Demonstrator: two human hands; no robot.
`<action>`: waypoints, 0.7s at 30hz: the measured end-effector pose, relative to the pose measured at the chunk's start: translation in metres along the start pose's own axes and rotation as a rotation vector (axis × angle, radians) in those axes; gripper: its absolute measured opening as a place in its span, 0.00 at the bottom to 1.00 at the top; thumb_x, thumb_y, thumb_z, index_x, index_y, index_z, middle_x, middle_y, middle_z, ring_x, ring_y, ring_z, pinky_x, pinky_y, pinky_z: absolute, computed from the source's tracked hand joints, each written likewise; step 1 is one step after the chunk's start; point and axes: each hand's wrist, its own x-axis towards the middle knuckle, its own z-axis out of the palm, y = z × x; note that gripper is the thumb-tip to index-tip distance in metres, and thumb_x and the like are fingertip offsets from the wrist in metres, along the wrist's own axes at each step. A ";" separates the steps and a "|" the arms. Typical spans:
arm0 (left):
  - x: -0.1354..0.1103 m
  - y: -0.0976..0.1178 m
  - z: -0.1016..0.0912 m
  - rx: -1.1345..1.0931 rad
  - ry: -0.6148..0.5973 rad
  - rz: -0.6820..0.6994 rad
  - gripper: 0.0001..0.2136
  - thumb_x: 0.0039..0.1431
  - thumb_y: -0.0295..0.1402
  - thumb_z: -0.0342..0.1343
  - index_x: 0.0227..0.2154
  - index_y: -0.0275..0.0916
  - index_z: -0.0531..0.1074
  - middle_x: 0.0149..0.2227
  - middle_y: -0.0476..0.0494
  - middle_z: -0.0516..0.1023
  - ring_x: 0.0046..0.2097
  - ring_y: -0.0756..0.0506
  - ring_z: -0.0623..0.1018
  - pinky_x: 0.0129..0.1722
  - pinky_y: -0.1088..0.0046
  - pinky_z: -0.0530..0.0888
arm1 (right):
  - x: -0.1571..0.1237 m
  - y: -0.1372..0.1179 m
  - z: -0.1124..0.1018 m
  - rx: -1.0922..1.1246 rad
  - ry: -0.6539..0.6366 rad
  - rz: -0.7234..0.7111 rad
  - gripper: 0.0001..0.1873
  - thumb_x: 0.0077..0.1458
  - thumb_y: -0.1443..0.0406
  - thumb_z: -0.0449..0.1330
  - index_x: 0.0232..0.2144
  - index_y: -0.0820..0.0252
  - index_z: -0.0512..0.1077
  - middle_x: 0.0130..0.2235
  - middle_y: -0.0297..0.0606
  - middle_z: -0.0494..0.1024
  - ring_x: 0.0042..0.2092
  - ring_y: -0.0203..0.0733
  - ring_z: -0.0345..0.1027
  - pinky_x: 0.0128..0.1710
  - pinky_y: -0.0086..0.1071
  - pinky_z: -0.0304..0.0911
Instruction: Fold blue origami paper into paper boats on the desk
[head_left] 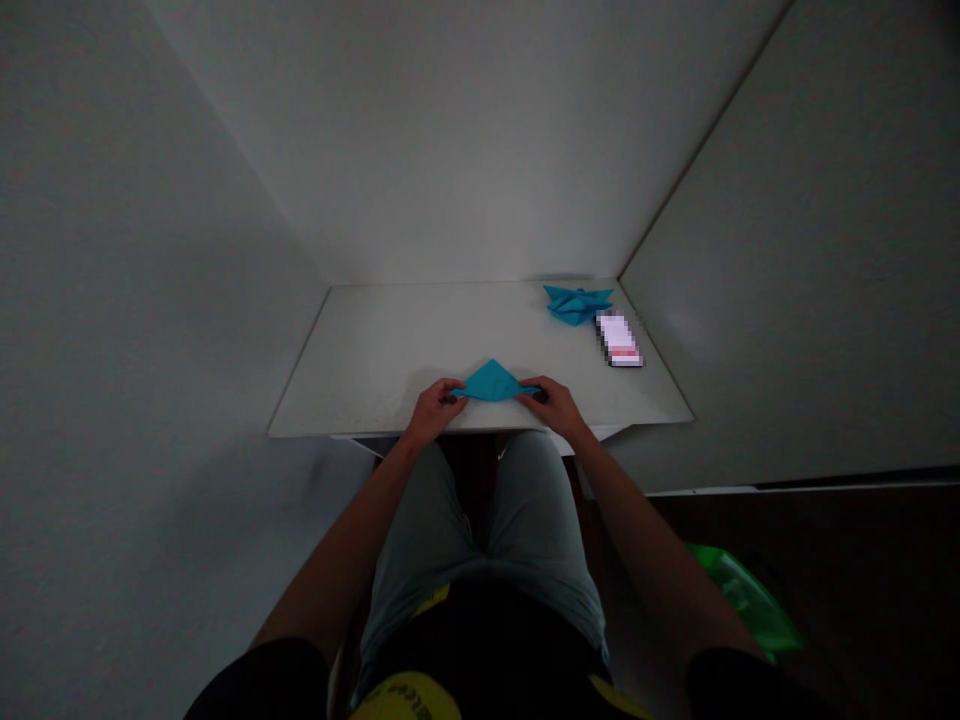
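Note:
A blue paper folded into a triangle [491, 382] lies near the front edge of a white table [375, 350]. My left hand [435, 405] pinches its left corner with curled fingers. My right hand [551, 402] presses and grips its right corner, fingers closed on the paper. A finished blue folded paper figure [576, 302] rests at the table's far right corner.
A phone-like flat object [619, 340] lies on the right side of the table, just in front of the folded figure. White walls enclose the table on three sides. A green object [742, 595] sits on the dark floor at lower right.

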 end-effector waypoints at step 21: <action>-0.001 0.006 0.003 0.046 0.061 0.010 0.09 0.61 0.31 0.62 0.44 0.41 0.80 0.42 0.45 0.85 0.37 0.47 0.81 0.40 0.70 0.76 | -0.003 -0.003 0.003 -0.137 -0.048 -0.034 0.17 0.64 0.49 0.67 0.46 0.52 0.83 0.41 0.40 0.85 0.34 0.43 0.76 0.40 0.39 0.73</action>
